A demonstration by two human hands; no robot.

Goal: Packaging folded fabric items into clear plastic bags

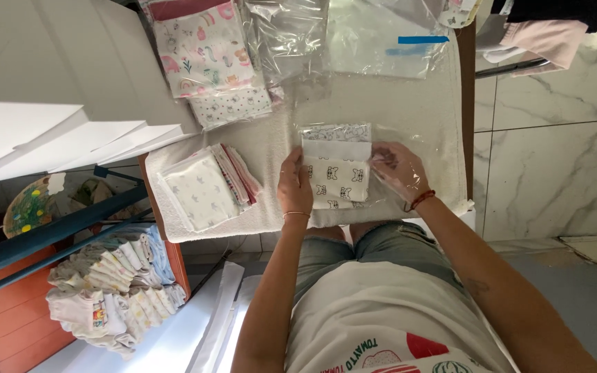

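My left hand [294,185] holds the left edge of a small stack of folded white cloths [336,166] printed with little animal faces. My right hand [399,171] is under a clear plastic bag [409,121] and grips the stack's right side through the film. The stack lies on a white towel [271,138] spread over a small table, and the bag partly covers it. A red band circles my right wrist and a thin bracelet my left.
A second pile of folded patterned cloths [209,188] lies left on the towel. Bagged printed fabrics [205,48] and empty clear bags [381,38] lie at the far edge. A heap of baby clothes [115,290] sits lower left. Marble wall tiles [554,159] stand to the right.
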